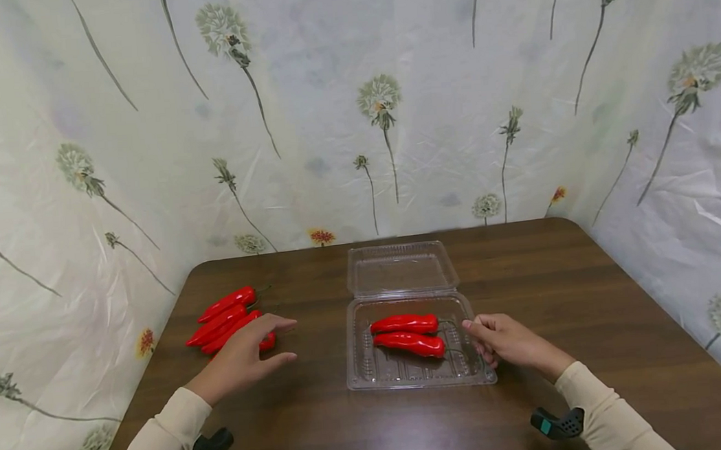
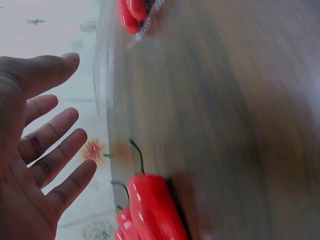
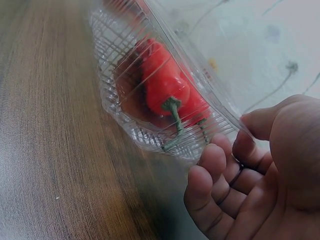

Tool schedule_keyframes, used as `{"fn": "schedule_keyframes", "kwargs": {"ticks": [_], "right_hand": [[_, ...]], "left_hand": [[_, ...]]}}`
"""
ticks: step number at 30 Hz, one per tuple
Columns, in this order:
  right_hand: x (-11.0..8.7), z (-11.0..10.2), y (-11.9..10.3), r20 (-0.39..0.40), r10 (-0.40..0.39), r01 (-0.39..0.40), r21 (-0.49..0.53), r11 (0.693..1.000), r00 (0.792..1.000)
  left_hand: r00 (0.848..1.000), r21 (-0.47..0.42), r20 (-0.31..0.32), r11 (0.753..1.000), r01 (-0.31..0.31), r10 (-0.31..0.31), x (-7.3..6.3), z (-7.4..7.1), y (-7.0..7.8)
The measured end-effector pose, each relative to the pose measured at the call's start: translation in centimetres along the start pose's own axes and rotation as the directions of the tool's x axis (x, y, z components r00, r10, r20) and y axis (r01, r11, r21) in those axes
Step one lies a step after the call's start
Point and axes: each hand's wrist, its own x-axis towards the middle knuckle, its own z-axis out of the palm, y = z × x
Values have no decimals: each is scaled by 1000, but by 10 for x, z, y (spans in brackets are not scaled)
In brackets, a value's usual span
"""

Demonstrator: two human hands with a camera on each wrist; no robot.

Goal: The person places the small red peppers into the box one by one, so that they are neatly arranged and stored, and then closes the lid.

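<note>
A clear plastic clamshell container [image 1: 360, 380] lies on the table with its lid [image 1: 400, 271] folded back. Two red peppers [image 1: 408, 344] rest side by side in its base, green stems pointing right. My right hand [image 1: 510, 343] pinches the container's right rim between thumb and curled fingers, as the right wrist view also shows. Over at the left, my left hand [image 1: 244, 356] hovers by a group of several red peppers [image 1: 220, 323], partly covering them in the head view. Its fingers are spread, the thumb apart, and nothing lies between them [image 2: 55, 150].
The dark wooden table [image 1: 310, 421] reaches back to a pale curtain [image 1: 329, 117] printed with dandelions, which also hangs along both sides. A black wrist strap [image 1: 213, 445] sits on the left wrist and another strap [image 1: 557, 423] on the right.
</note>
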Motion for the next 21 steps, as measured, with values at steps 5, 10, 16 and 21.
{"fn": "schedule_keyframes", "kwargs": {"ticks": [5, 10, 16, 21], "right_hand": [[0, -1, -1, 4, -21, 21, -10, 1000, 1000], [0, -1, -2, 4, -31, 31, -7, 1000, 1000], [1, -1, 0, -4, -14, 14, -1, 1000, 1000], [0, -1, -1, -3, -12, 12, 4, 1000, 1000]], "left_hand": [[998, 37, -22, 997, 61, -60, -14, -3, -16], [994, 83, -50, 991, 100, -96, -25, -7, -32], [988, 135, -55, 979, 154, -147, -33, -12, -47], [985, 170, -54, 971, 170, -163, -35, -14, -57]]}}
